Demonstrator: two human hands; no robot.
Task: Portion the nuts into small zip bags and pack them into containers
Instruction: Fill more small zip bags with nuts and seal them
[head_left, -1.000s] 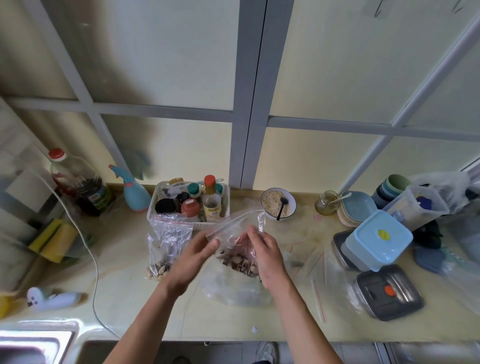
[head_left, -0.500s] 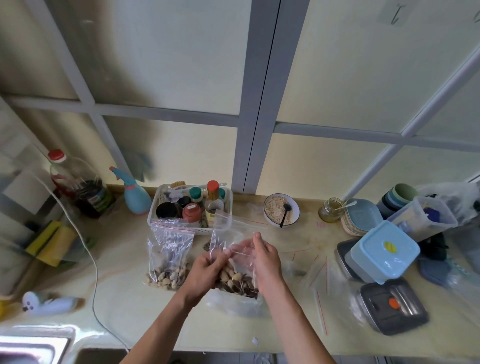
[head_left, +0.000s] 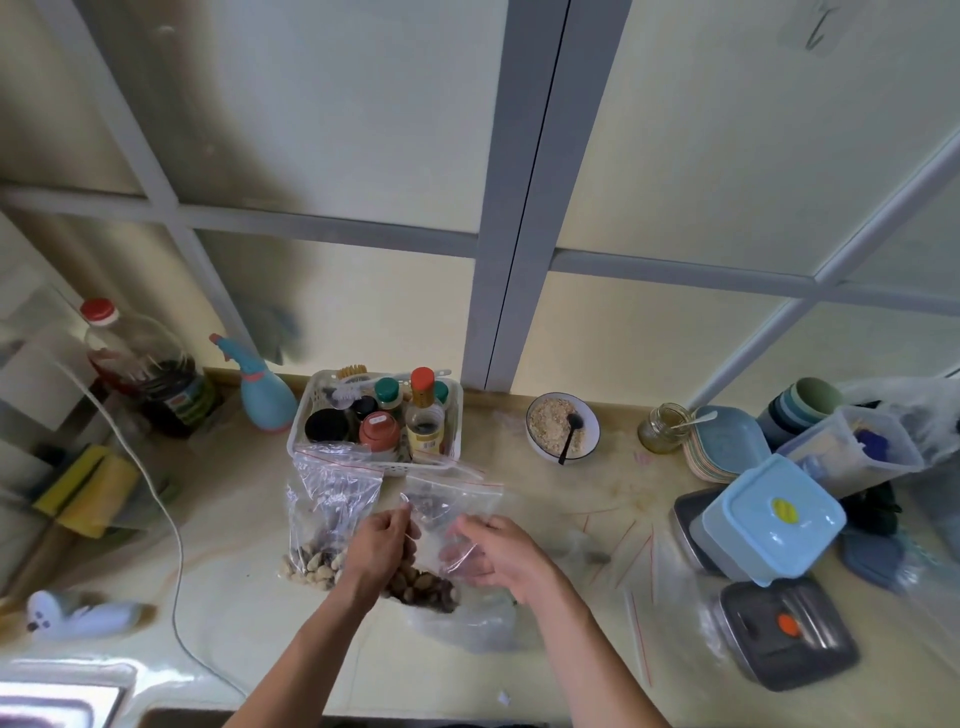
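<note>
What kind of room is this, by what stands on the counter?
Most likely a home kitchen: a basket of seasoning bottles, a large oil bottle, stacked plates on the counter, and a sink corner.

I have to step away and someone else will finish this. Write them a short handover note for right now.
Left hand pinches the side of the zip bag; right hand holds its other side.
That bag stands on the counter with nuts in its bottom, top unsealed.
A second nut bag stands to its left.
The light blue container at right is lidded; nothing visibly packed yet.
Left: seal, pack.
</note>
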